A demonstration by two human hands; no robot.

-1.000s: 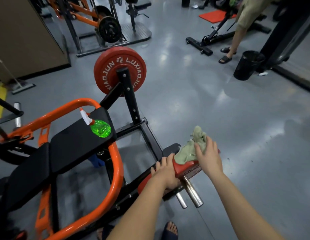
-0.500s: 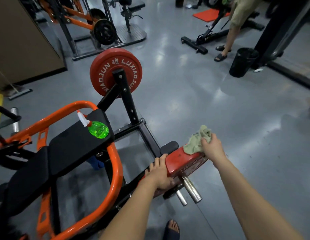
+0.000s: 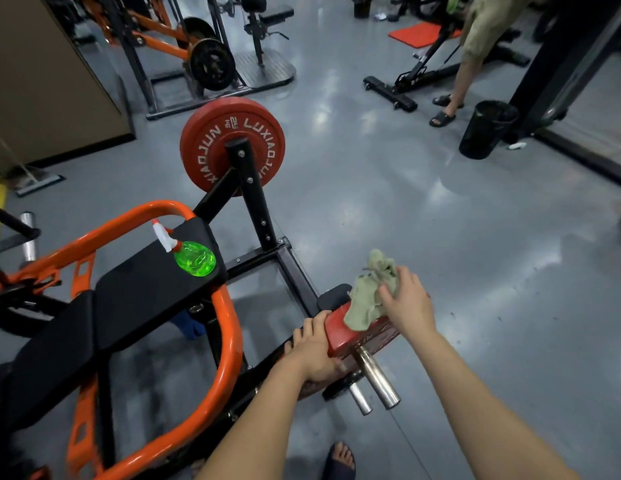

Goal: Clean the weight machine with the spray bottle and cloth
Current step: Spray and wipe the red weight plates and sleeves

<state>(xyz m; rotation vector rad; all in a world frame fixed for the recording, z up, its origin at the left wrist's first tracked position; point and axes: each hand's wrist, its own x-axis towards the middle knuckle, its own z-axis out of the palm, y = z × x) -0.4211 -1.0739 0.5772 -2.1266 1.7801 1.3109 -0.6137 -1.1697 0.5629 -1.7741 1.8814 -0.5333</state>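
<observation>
The weight machine has an orange frame point(image 3: 229, 341), black pads and red plates. My right hand point(image 3: 408, 301) holds a crumpled green-grey cloth point(image 3: 366, 299) against the top rim of the near red plate point(image 3: 354, 336). My left hand point(image 3: 314, 348) grips the left edge of that plate, fingers curled over its rim. A green spray bottle point(image 3: 193, 259) with a white nozzle stands on the black pad point(image 3: 153, 282) to the left, away from both hands.
A second red plate point(image 3: 212, 143) hangs on the far black post. Two steel pegs point(image 3: 376, 384) stick out below the near plate. A black bin point(image 3: 487, 128) and a person's legs point(image 3: 465, 74) are at the back right. My sandalled foot point(image 3: 340, 459) is below.
My right hand has slid the cloth back along the plate's top rim towards the left after reaching its far end. My left hand has kept its grip on the plate.
</observation>
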